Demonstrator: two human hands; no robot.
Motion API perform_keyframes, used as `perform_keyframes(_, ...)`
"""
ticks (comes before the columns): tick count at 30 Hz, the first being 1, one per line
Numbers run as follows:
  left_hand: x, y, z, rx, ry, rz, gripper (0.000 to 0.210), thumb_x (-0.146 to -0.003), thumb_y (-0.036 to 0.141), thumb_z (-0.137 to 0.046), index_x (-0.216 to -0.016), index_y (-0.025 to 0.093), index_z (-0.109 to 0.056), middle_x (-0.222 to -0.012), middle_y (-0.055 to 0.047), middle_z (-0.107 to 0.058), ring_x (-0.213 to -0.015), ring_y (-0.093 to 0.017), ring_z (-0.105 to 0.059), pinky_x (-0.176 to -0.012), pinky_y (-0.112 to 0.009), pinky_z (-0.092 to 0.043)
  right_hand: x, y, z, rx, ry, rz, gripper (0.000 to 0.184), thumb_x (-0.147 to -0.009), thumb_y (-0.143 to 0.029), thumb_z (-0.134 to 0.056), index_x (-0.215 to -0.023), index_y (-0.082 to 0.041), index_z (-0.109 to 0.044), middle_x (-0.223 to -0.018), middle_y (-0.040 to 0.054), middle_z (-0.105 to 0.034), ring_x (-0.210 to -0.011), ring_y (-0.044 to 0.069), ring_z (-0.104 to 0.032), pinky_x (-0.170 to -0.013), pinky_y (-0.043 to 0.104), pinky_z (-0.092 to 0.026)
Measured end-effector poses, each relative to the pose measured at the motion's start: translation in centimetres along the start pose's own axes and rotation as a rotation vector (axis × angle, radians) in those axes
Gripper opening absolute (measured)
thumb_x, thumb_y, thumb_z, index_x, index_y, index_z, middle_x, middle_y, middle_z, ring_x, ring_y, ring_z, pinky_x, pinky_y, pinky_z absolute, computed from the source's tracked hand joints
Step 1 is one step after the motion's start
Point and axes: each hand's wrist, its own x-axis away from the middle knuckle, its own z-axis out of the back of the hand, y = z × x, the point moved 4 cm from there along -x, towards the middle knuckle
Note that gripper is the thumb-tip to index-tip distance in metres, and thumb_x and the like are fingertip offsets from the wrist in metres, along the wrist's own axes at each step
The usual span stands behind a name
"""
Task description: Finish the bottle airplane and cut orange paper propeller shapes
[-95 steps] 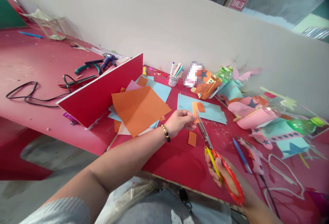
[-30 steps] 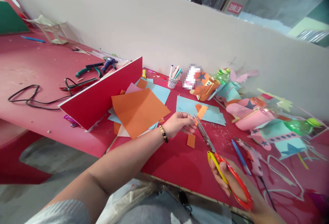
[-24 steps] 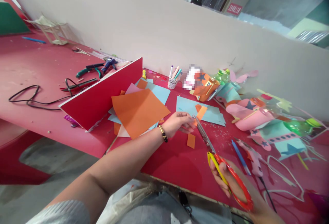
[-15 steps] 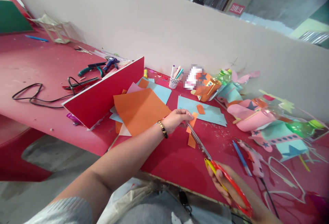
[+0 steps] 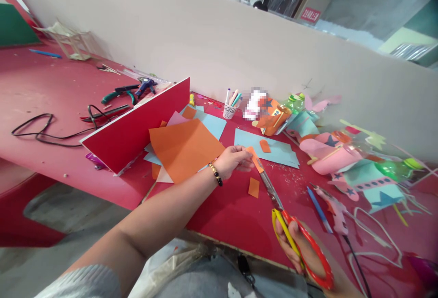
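My left hand (image 5: 235,160) pinches a small strip of orange paper (image 5: 255,159) above the red table. In my right hand (image 5: 290,243) is a pair of scissors (image 5: 273,195) with red and yellow handles, its blades reaching up to the lower end of that strip. A loose orange piece of paper (image 5: 253,187) lies on the table just below the strip. Another small orange cutout (image 5: 264,146) rests on light blue paper (image 5: 284,155) beyond my left hand. Large orange paper (image 5: 185,147) lies to the left on a stack of coloured sheets.
A red board (image 5: 143,124) stands on edge at left, pliers (image 5: 118,96) behind it. A cup of pens (image 5: 230,110) stands near the wall. At right are paper-and-bottle crafts (image 5: 337,154), a blue pen (image 5: 319,209) and a pink glue gun (image 5: 335,211) with its cord.
The orange strip has turned and now lines up with the scissor blades, farther from the loose piece on the table. My left hand has shifted slightly left and its fingers have changed position.
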Motion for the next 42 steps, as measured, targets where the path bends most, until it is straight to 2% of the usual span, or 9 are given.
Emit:
perform_keyframes(9, 0.1, -0.3, -0.2, 0.052, 0.008, 0.027, 0.021, -0.071, 0.024, -0.071, -0.074, 0.014, -0.052, -0.070, -0.003, -0.064, -0.066, -0.015, -0.068, -0.062, -0.027, -0.055, 0.0, 0.4, -0.2, -0.068, 0.054, 0.031, 0.052, -0.083, -0.070, -0.035, -0.080, -0.020, -0.045, -0.048, -0.0097, -0.035, -0.033, 0.002, -0.022, -0.032, 0.014, -0.025)
perform_keyframes(14, 0.2, -0.2, -0.3, 0.065, 0.013, 0.014, 0.019, -0.072, 0.023, -0.069, -0.074, 0.014, -0.052, -0.072, -0.004, -0.065, -0.067, -0.015, -0.068, -0.061, -0.027, -0.056, -0.2, 0.3, -0.6, -0.083, 0.003, 0.051, 0.052, -0.082, -0.071, -0.036, -0.078, -0.020, -0.043, -0.049, -0.0097, -0.035, -0.033, 0.003, -0.023, -0.031, 0.014, -0.028)
perform_keyframes(17, 0.2, -0.2, -0.2, 0.069, 0.013, 0.013, 0.018, -0.072, 0.023, -0.068, -0.074, 0.014, -0.052, -0.073, -0.005, -0.065, -0.067, -0.015, -0.068, -0.061, -0.027, -0.056, -0.3, 0.4, -0.7, -0.078, 0.016, 0.061, 0.050, -0.083, -0.070, -0.037, -0.079, -0.021, -0.043, -0.047, -0.0100, -0.034, -0.034, 0.004, -0.024, -0.031, 0.014, -0.029)
perform_keyframes(26, 0.2, -0.5, -0.5, 0.040, -0.036, 0.014, 0.024, -0.068, 0.027, -0.072, -0.079, 0.015, -0.055, -0.079, -0.005, -0.065, -0.069, -0.015, -0.067, -0.060, -0.027, -0.056, -0.6, 0.7, -0.8, -0.018, 0.050, 0.048, 0.051, -0.082, -0.072, -0.034, -0.079, -0.022, -0.041, -0.044, -0.0099, -0.035, -0.032, 0.005, -0.027, -0.032, 0.015, -0.028)
perform_keyframes(31, 0.1, -0.7, -0.4, 0.037, -0.039, 0.013, 0.019, -0.071, 0.025, -0.069, -0.079, 0.014, -0.056, -0.077, -0.006, -0.066, -0.066, -0.013, -0.066, -0.060, -0.027, -0.056, -0.6, 1.0, -0.7, -0.005, 0.068, 0.012, 0.047, -0.084, -0.069, -0.035, -0.079, -0.022, -0.040, -0.045, -0.0094, -0.037, -0.033, 0.005, -0.028, -0.032, 0.016, -0.028)
perform_keyframes(35, 0.3, -0.5, -0.8, 0.037, -0.033, 0.020, 0.018, -0.070, 0.025, -0.069, -0.077, 0.014, -0.056, -0.073, -0.004, -0.065, -0.064, -0.013, -0.065, -0.061, -0.028, -0.056, -0.6, 1.1, -0.8, -0.070, 0.089, -0.034, 0.043, -0.083, -0.066, -0.042, -0.084, -0.022, -0.042, -0.052, -0.0086, -0.039, -0.037, 0.005, -0.032, -0.035, 0.016, -0.030)
perform_keyframes(42, 1.2, 0.0, -1.7, 0.029, -0.043, 0.024, 0.021, -0.068, 0.026, -0.071, -0.075, 0.013, -0.055, -0.070, -0.006, -0.066, -0.064, -0.013, -0.065, -0.060, -0.026, -0.055, -0.9, -0.4, -1.2, -0.120, 0.125, 0.039, 0.040, -0.081, -0.062, -0.050, -0.084, -0.022, -0.045, -0.068, -0.0047, -0.044, -0.045, 0.005, -0.037, -0.040, 0.019, -0.033)
